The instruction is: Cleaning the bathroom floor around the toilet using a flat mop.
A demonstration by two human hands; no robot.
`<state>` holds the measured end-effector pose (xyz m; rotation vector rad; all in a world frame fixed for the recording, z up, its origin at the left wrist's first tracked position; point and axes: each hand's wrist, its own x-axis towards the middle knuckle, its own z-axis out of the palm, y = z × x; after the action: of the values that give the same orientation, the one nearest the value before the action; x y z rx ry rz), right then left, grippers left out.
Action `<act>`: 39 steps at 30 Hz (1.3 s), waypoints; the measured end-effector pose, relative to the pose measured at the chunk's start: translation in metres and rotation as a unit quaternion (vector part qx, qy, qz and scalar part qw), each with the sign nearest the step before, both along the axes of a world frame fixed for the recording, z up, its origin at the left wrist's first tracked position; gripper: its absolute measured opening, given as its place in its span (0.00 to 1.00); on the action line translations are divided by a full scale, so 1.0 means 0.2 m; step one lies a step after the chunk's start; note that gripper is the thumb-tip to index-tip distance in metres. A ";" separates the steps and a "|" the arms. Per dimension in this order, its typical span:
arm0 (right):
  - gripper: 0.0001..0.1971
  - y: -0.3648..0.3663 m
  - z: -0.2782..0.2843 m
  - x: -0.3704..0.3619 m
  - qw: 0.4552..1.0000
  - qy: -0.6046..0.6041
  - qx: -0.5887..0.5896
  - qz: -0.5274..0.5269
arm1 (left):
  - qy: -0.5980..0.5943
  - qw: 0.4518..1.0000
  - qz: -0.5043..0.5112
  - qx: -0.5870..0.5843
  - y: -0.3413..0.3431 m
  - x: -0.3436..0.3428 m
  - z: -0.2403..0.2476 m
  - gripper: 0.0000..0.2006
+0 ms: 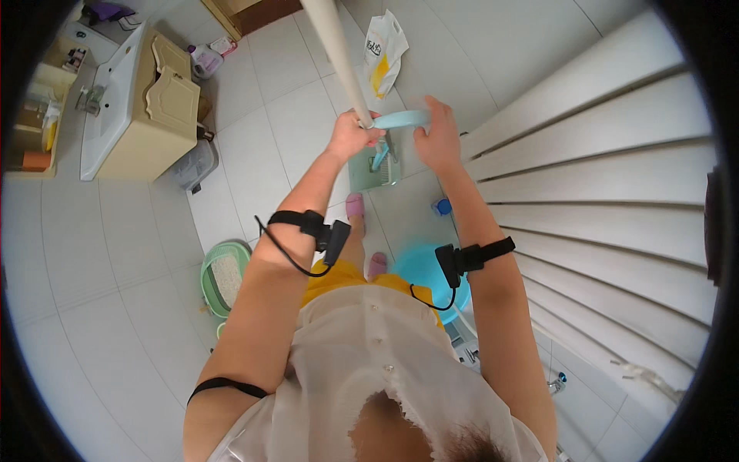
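A long off-white pole (339,58) runs down from the top edge to my left hand (356,137). The fingers of that hand are closed around its lower end, where it meets a light blue, smooth, curved piece (402,119). How pole and piece join is hidden by the fingers. My right hand (440,138) has the other end of the blue piece between thumb and fingers. Below them on the floor stands a pale green, see-through dustpan (368,176), with a light blue brush (379,159) in it.
Left is a cream washbasin cabinet (163,127) with a door ajar. A white-and-yellow bag (385,54) lies on the tiles ahead. White radiator-like slats (593,165) line the right. A green litter tray (212,281) and blue basin (419,269) flank my legs.
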<state>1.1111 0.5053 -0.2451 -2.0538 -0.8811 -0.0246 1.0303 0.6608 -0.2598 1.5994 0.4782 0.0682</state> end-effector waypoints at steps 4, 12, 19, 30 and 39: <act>0.24 0.03 -0.09 0.07 0.984 -0.002 -0.026 -0.175 | -0.033 0.996 0.075 -0.042 -0.03 0.23 -0.14 0.10; 0.16 -0.01 -0.28 0.11 0.948 0.231 -0.211 -0.058 | -0.018 0.986 0.132 0.099 -0.14 0.56 -0.44 0.13; 0.13 0.06 -0.66 0.10 0.926 0.223 -0.274 0.132 | 0.027 0.991 0.021 0.131 -0.18 0.66 -0.47 0.18; 0.12 0.73 -0.73 0.42 0.939 0.028 -0.309 0.150 | 0.058 0.988 -0.111 0.088 0.54 0.86 -0.47 0.14; 0.15 1.09 -0.53 0.98 0.855 0.494 -0.058 -0.148 | 0.095 0.981 0.083 0.149 1.45 1.07 -0.43 0.12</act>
<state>1.3069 0.7234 -0.3512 -1.9066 0.0843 0.8601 1.2436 0.9509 -0.3451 1.8664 0.7800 0.1186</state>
